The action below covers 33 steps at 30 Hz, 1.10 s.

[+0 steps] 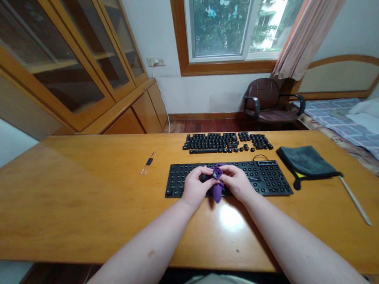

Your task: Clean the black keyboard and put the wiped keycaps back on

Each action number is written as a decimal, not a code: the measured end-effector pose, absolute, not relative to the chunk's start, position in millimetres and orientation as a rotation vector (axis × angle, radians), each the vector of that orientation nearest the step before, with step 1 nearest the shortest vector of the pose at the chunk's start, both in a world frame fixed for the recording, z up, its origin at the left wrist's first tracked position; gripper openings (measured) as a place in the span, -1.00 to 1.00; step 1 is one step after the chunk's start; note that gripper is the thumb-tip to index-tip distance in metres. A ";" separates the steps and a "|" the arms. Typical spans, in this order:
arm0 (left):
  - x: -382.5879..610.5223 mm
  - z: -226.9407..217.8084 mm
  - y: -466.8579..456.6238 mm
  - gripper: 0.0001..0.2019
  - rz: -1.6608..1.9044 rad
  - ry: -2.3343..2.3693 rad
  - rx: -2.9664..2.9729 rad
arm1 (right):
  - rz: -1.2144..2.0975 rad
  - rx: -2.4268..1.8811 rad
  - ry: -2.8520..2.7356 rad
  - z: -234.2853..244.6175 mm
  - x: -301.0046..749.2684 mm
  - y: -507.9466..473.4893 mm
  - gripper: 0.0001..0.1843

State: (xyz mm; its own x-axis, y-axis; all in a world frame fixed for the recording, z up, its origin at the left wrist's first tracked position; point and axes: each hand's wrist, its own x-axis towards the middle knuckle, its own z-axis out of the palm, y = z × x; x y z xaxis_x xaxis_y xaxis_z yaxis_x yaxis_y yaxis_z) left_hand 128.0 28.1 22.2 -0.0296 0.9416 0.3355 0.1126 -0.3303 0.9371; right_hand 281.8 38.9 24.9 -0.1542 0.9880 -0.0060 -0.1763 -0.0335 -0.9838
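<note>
1. Purple cloth: a small, soft, deep violet rag, bunched into a narrow wad. It sits just right of the frame's centre. Its upper end is pinched between the left hand and the right hand, both closed on it. Its lower end hangs down over the near edge of the keyboard base. A small dark-grey bit shows at the top of the wad, too small to identify.
2. Keyboard base: a flat black rectangular board without keycaps, showing rows of bare switch sockets. It lies flat at the frame's centre, its long side running left to right, with both hands over its middle.
</note>
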 end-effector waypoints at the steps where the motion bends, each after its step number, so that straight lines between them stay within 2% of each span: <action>1: 128.0 21.6 27.5 -0.79 1.430 1.157 1.519 | 1.431 -1.011 -1.169 24.0 282.3 39.0 -0.63; 4: 128.2 20.6 26.1 -0.82 1.407 1.163 1.492 | 1.482 -1.011 -1.145 21.3 284.3 39.9 -0.60; 11: 128.5 20.9 27.0 -0.78 1.372 1.166 1.374 | 1.453 -1.016 -1.114 25.1 283.6 39.7 -0.75; 17: 128.7 20.5 26.7 -0.83 1.338 1.168 1.359 | 1.562 -0.968 -1.088 27.5 282.6 36.5 -0.71; 23: 130.2 22.8 26.7 -0.76 1.394 1.132 1.410 | 1.501 -0.982 -1.037 28.0 282.1 40.3 -0.76; 33: 128.5 25.1 25.7 -0.86 1.337 1.157 1.610 | 1.522 -0.925 -0.921 24.4 281.3 45.0 -0.79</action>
State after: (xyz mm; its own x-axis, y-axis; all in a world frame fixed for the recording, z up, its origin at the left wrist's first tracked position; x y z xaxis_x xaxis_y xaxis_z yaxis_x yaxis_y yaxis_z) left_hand 128.5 25.7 25.1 0.0533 0.9454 0.3215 0.1827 -0.3257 0.9276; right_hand 281.3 45.0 24.4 -0.1189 0.9896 -0.0809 -0.3873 -0.1212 -0.9140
